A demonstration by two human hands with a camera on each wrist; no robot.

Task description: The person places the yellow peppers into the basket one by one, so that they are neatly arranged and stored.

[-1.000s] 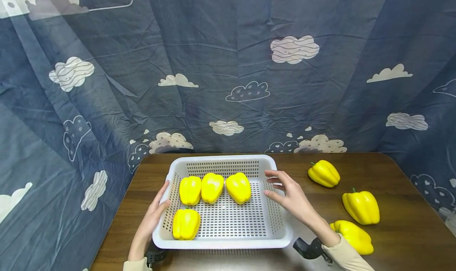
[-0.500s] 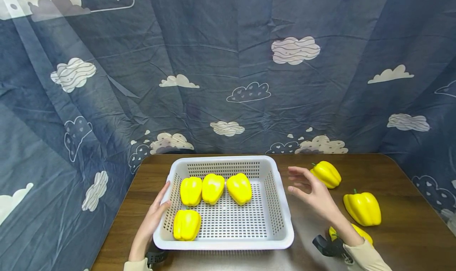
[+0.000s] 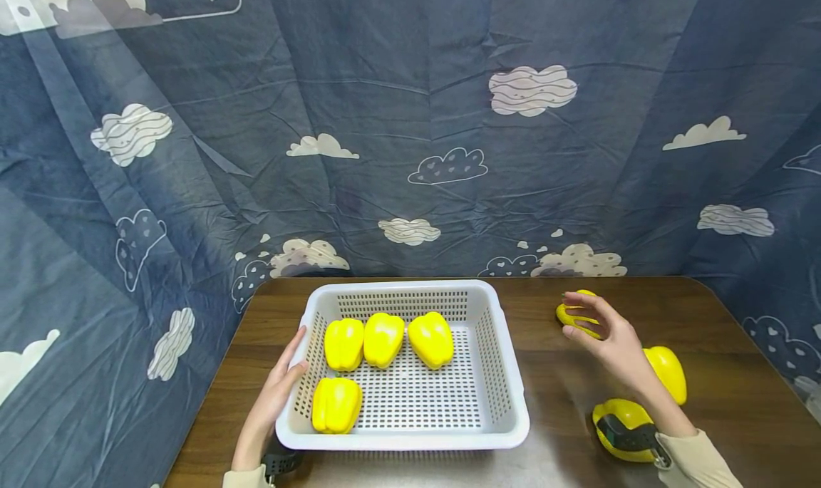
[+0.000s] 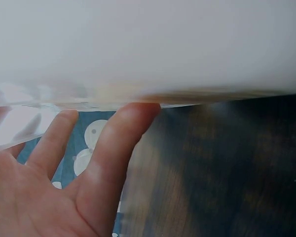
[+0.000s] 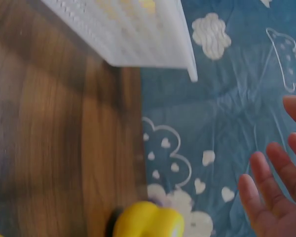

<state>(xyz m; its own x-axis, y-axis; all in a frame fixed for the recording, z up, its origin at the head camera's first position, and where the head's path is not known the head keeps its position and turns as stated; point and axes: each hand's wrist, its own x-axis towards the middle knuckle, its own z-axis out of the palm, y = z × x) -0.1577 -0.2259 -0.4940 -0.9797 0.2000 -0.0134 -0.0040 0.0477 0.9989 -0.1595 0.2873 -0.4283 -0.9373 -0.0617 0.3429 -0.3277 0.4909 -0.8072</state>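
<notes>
My left hand [image 3: 279, 387] rests against the left wall of a white perforated plastic basket [image 3: 400, 441], thumb at the rim. The left wrist view shows its straight fingers [image 4: 108, 148] touching the basket's side. Inside the basket lie several yellow bell peppers [image 3: 383, 340], three in a row toward the back and one at front left. To the right, my right hand [image 3: 614, 342] hovers with parted, relaxed fingers over the farthest loose yellow bell pepper [image 3: 566, 315], partly hiding it. The right wrist view shows nothing held between the fingers [image 5: 271, 182].
Two more yellow bell peppers lie on the brown wooden table [image 3: 744, 402]: one [image 3: 668, 374] behind my right forearm, another [image 3: 618, 409] partly covered by the black wrist camera [image 3: 622, 434]. A dark blue cloth with cloud prints [image 3: 359, 210] hangs behind the table.
My right hand has moved right from above the basket's right rim to the far loose pepper. The left hand and the basket have stayed in place.
</notes>
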